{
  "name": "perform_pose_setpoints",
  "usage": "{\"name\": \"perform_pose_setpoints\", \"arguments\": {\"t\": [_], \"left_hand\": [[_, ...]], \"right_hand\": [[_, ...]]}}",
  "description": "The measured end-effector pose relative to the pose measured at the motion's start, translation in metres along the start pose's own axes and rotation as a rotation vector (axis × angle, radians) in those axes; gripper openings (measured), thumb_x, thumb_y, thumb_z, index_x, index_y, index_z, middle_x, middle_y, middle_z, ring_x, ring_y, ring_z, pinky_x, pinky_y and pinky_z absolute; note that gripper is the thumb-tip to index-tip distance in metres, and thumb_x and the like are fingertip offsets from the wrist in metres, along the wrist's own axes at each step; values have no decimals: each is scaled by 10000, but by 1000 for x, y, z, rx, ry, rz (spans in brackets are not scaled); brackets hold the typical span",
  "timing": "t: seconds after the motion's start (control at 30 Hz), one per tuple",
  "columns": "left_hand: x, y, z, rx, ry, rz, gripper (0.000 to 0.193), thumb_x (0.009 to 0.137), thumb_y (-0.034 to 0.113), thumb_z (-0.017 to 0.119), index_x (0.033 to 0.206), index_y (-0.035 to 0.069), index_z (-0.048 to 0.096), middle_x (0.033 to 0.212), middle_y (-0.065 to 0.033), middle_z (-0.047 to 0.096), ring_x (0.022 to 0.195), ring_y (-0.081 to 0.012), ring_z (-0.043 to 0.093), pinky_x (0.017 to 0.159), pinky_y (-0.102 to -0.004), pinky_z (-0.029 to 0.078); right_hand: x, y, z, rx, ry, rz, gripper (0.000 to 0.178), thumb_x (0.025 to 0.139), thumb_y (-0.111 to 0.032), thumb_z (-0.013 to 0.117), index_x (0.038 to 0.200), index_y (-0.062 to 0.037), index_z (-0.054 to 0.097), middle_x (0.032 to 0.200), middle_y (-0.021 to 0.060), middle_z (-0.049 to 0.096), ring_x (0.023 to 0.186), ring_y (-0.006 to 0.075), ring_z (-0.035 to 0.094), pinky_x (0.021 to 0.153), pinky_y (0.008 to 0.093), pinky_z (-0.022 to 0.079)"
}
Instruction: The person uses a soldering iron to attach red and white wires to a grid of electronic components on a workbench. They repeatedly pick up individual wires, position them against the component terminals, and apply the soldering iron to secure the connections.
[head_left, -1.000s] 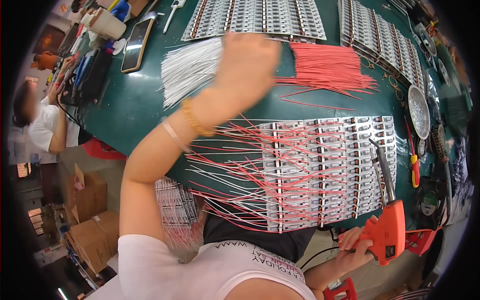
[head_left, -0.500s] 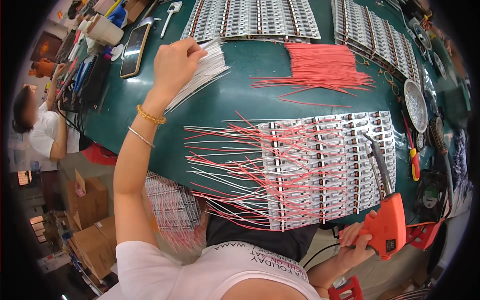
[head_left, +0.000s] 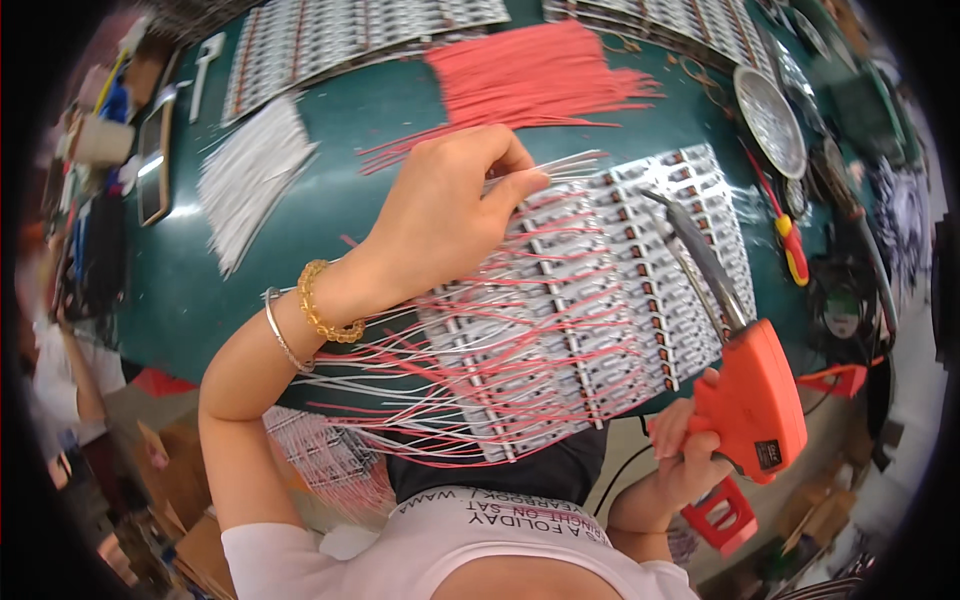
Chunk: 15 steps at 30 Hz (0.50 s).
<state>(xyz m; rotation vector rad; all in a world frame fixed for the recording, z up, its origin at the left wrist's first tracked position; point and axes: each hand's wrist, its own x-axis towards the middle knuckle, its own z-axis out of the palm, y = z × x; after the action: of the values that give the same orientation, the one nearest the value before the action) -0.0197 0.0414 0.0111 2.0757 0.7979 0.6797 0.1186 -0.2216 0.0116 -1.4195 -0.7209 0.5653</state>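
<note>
My left hand point(head_left: 450, 205) is closed in a pinch on a few thin white wires point(head_left: 575, 168), over the upper part of a panel of small circuit boards point(head_left: 650, 270). Many red and white wires point(head_left: 390, 375) lie across that panel and stick out to its left. In my right hand point(head_left: 685, 455) is an orange soldering gun point(head_left: 755, 400), fingers wrapped round its handle. Its dark tip points up over the panel's right part. A pile of red wires point(head_left: 520, 75) lies beyond my left hand, and a pile of white wires point(head_left: 255, 170) to its left.
More board panels point(head_left: 370, 35) lie at the table's far side. A phone point(head_left: 153, 165) is at the left. On the right are a metal dish point(head_left: 770, 120) and a red-and-yellow screwdriver point(head_left: 791, 248). Another person point(head_left: 75, 370) is at the far left.
My left hand has moved right from the white wire pile to above the panel, carrying white wires. The soldering gun is still in my right hand. The whole view has shifted.
</note>
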Motion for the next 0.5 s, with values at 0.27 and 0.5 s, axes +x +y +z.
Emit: {"name": "perform_pose_setpoints", "arguments": {"t": [0.27,0.5], "left_hand": [[8,4,13,2,-128,-208,173,862,155,685,835,-13,648,692,-30,630,606,-73,509,575,-249,420],[6,-1,10,14,-116,-188,176,857,162,693,819,-5,651,663,-6,606,583,-53,465,536,-234,387]], "right_hand": [[10,-1,10,-106,4,76,745,911,-462,598,1269,156,387,516,9,447,391,93,407,406,237,361],[11,11,-3,-280,-82,42,666,925,-425,600,1198,154,417,514,14,448,394,102,412,408,244,370]]}}
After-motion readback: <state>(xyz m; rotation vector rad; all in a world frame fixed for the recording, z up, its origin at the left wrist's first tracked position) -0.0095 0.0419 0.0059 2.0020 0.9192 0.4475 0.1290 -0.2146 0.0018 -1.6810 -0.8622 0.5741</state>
